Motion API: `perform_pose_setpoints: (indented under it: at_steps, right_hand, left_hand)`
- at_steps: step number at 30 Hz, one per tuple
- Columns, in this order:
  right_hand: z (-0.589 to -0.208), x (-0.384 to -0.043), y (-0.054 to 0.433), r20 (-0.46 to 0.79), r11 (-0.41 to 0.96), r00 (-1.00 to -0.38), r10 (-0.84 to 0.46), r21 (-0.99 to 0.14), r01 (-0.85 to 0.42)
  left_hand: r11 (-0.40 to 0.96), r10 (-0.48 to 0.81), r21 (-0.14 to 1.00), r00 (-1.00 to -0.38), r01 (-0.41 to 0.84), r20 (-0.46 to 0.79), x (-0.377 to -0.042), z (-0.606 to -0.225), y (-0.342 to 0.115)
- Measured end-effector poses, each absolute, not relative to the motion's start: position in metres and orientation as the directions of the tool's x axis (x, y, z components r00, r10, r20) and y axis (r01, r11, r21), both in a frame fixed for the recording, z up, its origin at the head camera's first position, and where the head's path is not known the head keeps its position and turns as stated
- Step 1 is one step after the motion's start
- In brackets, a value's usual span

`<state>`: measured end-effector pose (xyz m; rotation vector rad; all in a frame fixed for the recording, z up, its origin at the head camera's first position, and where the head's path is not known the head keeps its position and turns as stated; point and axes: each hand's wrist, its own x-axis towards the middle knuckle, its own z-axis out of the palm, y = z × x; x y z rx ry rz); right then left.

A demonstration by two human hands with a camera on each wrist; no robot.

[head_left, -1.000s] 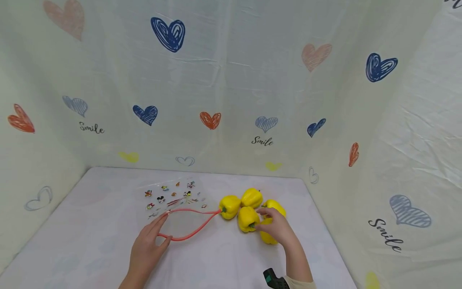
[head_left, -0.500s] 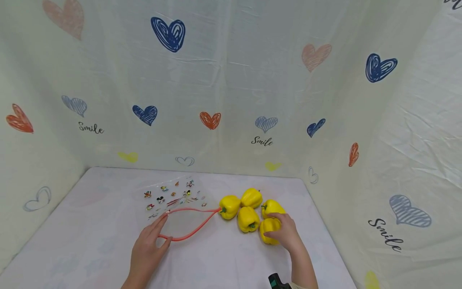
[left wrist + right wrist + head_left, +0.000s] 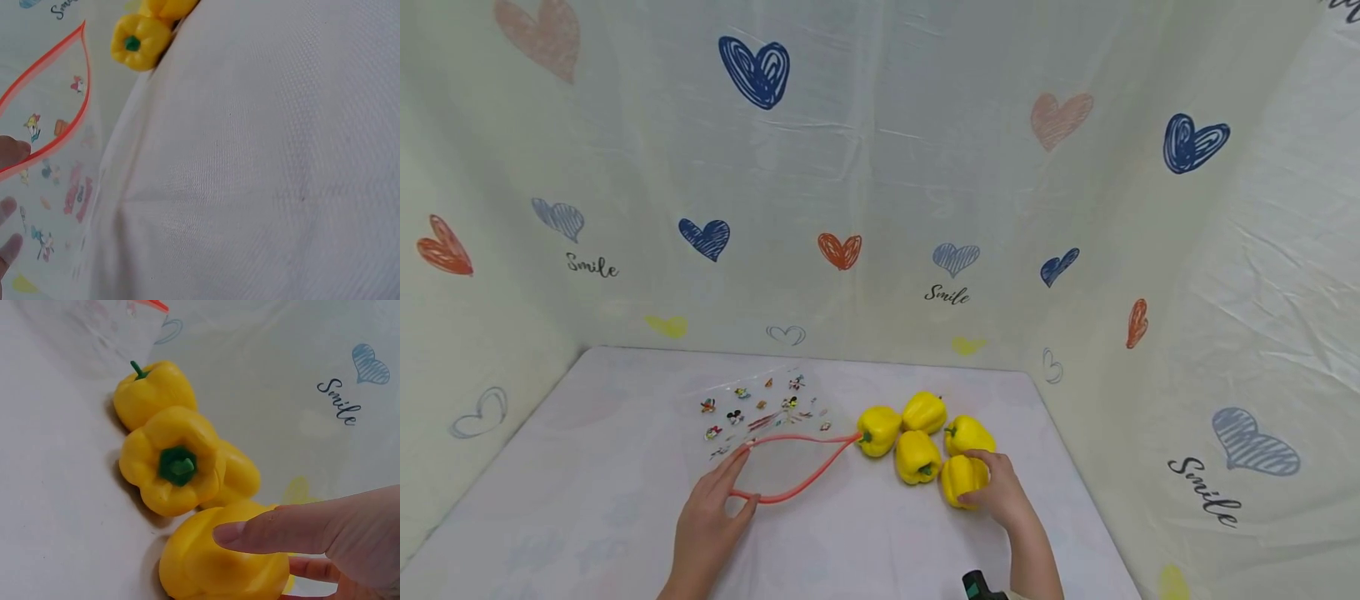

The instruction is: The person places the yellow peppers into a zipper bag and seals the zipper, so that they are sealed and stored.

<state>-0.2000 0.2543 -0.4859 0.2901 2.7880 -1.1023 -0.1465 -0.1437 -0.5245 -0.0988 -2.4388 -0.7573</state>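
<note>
A clear plastic zip bag [image 3: 790, 493] with a red-edged mouth and cartoon prints is at the left of the table. My left hand [image 3: 707, 521] holds its mouth apart, thumb at the near rim and fingers at the far rim. In the left wrist view, fingertips [image 3: 9, 250] show behind the clear plastic. At the right, my right hand [image 3: 1003, 498] grips the nearest yellow bell pepper [image 3: 957, 478], thumb on its near side and fingers round its far side. The right wrist view shows the thumb [image 3: 269, 531] lying across this pepper [image 3: 212, 565].
Several more yellow bell peppers stand close together: one [image 3: 877, 432] overlaps the bag's right tip, others are behind [image 3: 924, 412], in the middle [image 3: 917, 457] and at the right [image 3: 970, 435]. A white cloth [image 3: 850, 542] covers the table. A curtain printed with hearts [image 3: 880, 167] surrounds it.
My right hand has moved right and toward me, from above the middle peppers to the nearest right one, and has taken hold of it. The left hand and bag stay in place.
</note>
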Motion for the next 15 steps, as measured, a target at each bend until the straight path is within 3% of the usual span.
perform_pose_setpoints:
  at_steps: [15]
  right_hand:
    - [-0.4946,-0.1998,0.2515,-0.235,0.695,-0.959,0.160,-0.663,0.279]
  left_hand:
    - [0.830,-0.111,0.519,-0.850,0.207,0.515,-0.1441,-0.5209,-0.1415]
